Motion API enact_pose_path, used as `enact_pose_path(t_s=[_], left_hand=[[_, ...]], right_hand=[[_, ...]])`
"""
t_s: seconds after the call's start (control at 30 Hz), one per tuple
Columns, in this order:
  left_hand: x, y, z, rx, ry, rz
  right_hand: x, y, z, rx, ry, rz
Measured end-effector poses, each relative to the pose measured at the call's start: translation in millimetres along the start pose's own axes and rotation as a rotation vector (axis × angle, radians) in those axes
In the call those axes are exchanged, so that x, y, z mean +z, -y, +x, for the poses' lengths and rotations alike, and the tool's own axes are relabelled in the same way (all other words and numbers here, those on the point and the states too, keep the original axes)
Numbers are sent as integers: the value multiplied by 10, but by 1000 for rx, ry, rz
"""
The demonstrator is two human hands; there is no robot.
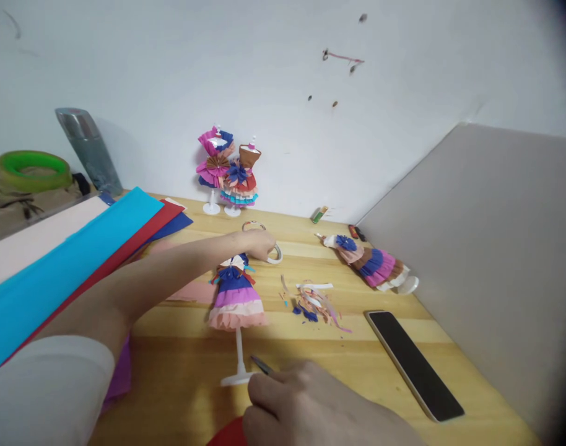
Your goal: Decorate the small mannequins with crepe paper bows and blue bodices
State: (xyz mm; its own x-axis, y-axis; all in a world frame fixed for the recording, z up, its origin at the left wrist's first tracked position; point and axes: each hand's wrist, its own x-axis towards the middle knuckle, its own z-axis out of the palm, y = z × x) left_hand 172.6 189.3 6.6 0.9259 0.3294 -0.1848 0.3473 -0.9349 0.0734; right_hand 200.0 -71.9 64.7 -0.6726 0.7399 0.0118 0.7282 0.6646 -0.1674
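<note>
My left hand (263, 244) reaches across the table, fingers curled at a white roll of tape (277, 255); its fingertips are mostly hidden. Close behind it lies another tape ring (254, 225). Below my left wrist stands a small dress form in a layered crepe paper dress (239, 300), blue, purple and pink, on a white stand (239, 365). In the foreground my right hand (301, 402) is closed around scissors (261, 364), of which only the pointed metal tip shows. Red paper (230, 433) lies partly beneath that hand.
Paper scraps (315, 300) lie mid-table, with a phone (415, 365) to the right. A dressed form (369, 263) lies on its side by the partition. Two more dressed forms (218, 164) stand at the wall. Colored paper sheets (78, 248), a flask (88, 148) and green tape (32, 170) occupy the left.
</note>
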Motion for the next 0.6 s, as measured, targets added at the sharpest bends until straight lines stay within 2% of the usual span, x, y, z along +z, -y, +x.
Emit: enact_pose_path(t_s=[0.33,0.6], left_hand=[[20,-4,89,106,13,-33],[17,60,120,85,43,-100]], right_hand=[[-79,23,-5,53,35,48],[-107,-1,24,47,101,89]])
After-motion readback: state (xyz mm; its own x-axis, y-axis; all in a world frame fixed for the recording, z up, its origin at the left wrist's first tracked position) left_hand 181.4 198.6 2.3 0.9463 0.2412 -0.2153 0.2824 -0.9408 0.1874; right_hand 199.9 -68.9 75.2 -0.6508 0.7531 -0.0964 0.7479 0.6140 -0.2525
